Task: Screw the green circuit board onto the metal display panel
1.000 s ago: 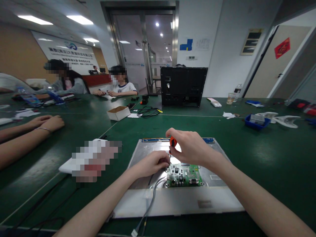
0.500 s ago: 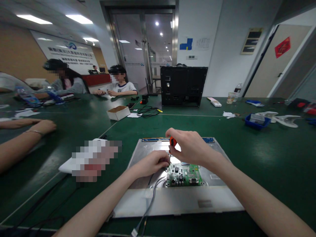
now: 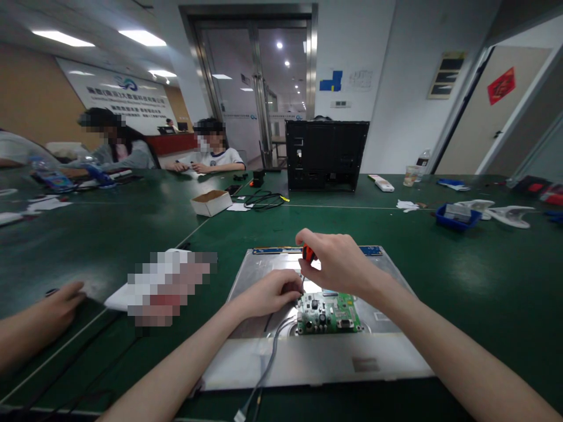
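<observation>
A green circuit board (image 3: 329, 313) lies on a silver metal panel (image 3: 387, 349) on the table in front of me. My right hand (image 3: 329, 258) is closed around the orange and black handle of a screwdriver (image 3: 308, 253), whose shaft points down to the board's upper left corner. At that same corner my left hand (image 3: 281, 290) has its fingers closed near the shaft tip; what they pinch, if anything, is hidden. Grey cables (image 3: 273, 354) run from the board's left side toward the table's near edge.
A black monitor housing (image 3: 328, 155) stands at the back. A white box (image 3: 212, 203) and black cables (image 3: 266, 199) lie left of it. A blue tray (image 3: 458, 217) is at the right. Another person's hand (image 3: 64, 305) rests at the left, beside a blurred white item (image 3: 167, 281).
The other person's arms at the left have shifted; one hand now lies nearer on the table. My own hands and the screwdriver hold almost the same place.
</observation>
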`<action>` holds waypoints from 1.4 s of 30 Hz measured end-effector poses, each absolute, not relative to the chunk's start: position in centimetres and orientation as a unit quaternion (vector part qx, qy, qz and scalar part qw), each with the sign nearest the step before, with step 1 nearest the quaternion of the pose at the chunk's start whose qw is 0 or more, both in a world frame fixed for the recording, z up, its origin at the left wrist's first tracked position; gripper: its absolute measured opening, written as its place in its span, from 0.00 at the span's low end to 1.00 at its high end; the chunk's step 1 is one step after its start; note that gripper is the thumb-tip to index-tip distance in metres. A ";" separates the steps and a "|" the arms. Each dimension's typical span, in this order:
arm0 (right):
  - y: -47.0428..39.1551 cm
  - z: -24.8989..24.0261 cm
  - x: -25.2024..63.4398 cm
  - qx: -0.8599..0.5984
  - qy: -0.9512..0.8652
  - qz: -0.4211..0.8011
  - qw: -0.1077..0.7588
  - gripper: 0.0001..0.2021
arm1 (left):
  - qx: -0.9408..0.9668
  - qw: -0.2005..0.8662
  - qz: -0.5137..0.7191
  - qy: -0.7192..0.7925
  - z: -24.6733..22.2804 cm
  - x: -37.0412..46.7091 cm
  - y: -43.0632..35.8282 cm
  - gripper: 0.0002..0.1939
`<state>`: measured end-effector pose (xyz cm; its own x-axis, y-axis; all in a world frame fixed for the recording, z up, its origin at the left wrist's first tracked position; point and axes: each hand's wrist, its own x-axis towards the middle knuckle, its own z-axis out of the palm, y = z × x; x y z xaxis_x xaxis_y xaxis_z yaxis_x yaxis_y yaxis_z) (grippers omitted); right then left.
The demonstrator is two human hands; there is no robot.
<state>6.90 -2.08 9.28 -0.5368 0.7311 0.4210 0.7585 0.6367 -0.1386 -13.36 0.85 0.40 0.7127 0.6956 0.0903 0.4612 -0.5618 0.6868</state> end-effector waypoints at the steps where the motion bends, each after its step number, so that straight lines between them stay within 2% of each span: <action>1: -2.1 9.3 6.9 -0.424 -0.875 -0.035 0.232 0.11 | 0.866 0.324 0.180 0.337 0.5 -13.3 0.8 0.03; 9: -1.8 10.3 7.7 -0.443 -0.856 -0.054 0.261 0.12 | 0.862 0.307 0.186 0.357 1.0 -13.3 0.4 0.05; 15: -1.4 10.8 8.6 -0.451 -0.848 -0.062 0.272 0.12 | 0.830 0.208 0.283 0.433 0.7 -13.5 1.1 0.09; 19: -1.3 11.0 8.9 -0.454 -0.846 -0.062 0.273 0.12 | 0.845 0.189 0.258 0.428 0.5 -13.6 1.5 0.11; 23: -1.3 11.1 8.9 -0.449 -0.850 -0.051 0.270 0.12 | 0.851 0.187 0.219 0.439 0.3 -13.5 1.5 0.09; 27: -1.4 10.9 8.5 -0.448 -0.852 -0.042 0.269 0.12 | 0.852 0.175 0.216 0.444 0.4 -13.1 1.5 0.03; 36: -1.5 10.6 8.4 -0.439 -0.862 -0.026 0.252 0.13 | 0.852 0.221 0.183 0.438 1.1 -13.3 1.2 0.05; 42: -2.2 11.8 9.1 -0.381 -0.889 0.020 0.252 0.09 | 0.822 0.343 0.197 0.410 2.5 -13.9 1.0 0.07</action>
